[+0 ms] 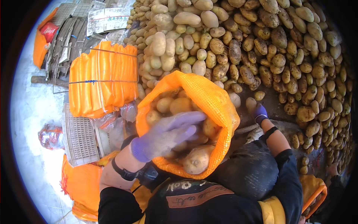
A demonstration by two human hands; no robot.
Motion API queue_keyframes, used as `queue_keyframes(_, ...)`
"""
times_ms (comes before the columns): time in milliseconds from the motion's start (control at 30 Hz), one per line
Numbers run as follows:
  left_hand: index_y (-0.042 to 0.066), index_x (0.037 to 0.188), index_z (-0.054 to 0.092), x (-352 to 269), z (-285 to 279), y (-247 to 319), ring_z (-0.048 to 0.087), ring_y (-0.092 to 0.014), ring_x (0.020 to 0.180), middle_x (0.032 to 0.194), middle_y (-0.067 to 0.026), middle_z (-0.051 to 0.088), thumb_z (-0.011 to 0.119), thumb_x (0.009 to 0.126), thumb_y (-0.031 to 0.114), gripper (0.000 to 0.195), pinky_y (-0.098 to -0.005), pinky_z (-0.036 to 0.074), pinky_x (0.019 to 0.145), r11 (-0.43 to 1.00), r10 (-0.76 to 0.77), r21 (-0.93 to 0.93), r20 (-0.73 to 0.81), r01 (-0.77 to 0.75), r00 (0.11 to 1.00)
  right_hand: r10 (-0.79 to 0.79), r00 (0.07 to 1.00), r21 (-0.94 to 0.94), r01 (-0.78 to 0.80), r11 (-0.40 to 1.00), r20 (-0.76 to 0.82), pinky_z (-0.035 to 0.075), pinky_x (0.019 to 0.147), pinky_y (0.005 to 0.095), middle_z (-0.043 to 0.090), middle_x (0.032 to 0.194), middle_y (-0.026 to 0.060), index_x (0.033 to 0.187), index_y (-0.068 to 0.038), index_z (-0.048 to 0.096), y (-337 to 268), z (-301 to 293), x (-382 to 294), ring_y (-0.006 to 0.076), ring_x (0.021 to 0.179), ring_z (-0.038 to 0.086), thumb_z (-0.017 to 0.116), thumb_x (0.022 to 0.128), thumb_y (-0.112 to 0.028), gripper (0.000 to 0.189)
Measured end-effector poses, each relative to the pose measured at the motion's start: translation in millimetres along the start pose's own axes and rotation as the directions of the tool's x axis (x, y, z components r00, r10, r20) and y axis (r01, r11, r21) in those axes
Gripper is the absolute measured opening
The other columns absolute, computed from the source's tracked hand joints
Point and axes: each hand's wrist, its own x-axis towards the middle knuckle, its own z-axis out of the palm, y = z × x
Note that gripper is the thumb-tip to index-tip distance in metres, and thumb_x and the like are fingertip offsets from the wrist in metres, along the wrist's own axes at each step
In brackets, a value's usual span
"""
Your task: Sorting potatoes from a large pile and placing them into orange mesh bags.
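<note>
In front of my body stands an orange mesh sack [184, 81] with its mouth wide open and several potatoes inside. My left hand [167, 131], in a dusty purple glove, is over the sack's mouth with fingers stretched out. Nothing shows in its grasp; its palm side is partly hidden. A large potato [197, 160] lies at the near side of the opening. To the right of the sack, my right hand [260, 112], also gloved, reaches low to the floor beside the pile. Its fingers are around a potato [251, 104].
A large potato heap [251, 47] spreads across the back and right. On the left are a strapped bundle of orange sacks [103, 81], a plastic crate [79, 134] and flattened cardboard [67, 42]. Another orange sack [313, 187] and part of a person [334, 173] appear at right.
</note>
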Motion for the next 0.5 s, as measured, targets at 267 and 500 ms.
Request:
queue_keyframes(267, 0.004, 0.134, 0.055, 14, 16, -34, 0.058, -0.014, 0.106, 0.116, -0.0050, 0.060, 0.057, 0.103, 0.030, 0.040, -0.0320, 0.047, 0.099, 0.986, 0.135, -0.110, 0.065, -0.127, 0.989, -0.900, 0.428, 0.805, 0.504, 0.311, 0.080, 0.049, 0.096, 0.0305, 0.063, 0.118, 0.0044, 0.131, 0.003, 0.056, -252, -182, -194, 0.0139, 0.104, 0.059, 0.088, 0.072, -0.021, 0.072)
queue_keyframes(500, 0.010, 0.139, 0.048, 17, 8, -25, 0.058, -0.031, 0.123, 0.136, -0.0149, 0.055, 0.043, 0.104, 0.050, 0.054, -0.0501, 0.050, 0.104, 0.711, 0.249, -0.651, -0.121, -0.266, 0.961, -0.924, 0.230, 0.234, 0.923, 0.307, 0.304, 0.034, 0.116, 0.0430, 0.035, 0.152, 0.0254, 0.143, -0.009, 0.053, -269, -142, -199, 0.0402, 0.136, 0.040, 0.087, 0.071, -0.036, 0.084)
